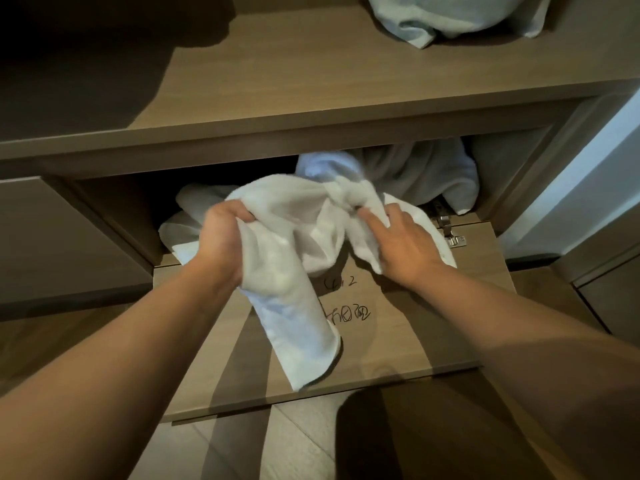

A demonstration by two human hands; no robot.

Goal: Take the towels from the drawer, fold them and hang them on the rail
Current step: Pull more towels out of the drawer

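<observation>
A crumpled white towel hangs between both hands in front of the open compartment. My left hand grips a bunch of it, and one end dangles down over the folded-down door. My right hand pinches the towel's other side, index finger stretched forward. Behind it, inside the compartment, lie a grey towel and a pale blue towel, partly hidden. No rail is in view.
The door panel lies flat toward me, with black handwriting on it and a metal hinge at its right. On the wooden shelf above sits a light blue cloth bundle. A white wall edge stands at right.
</observation>
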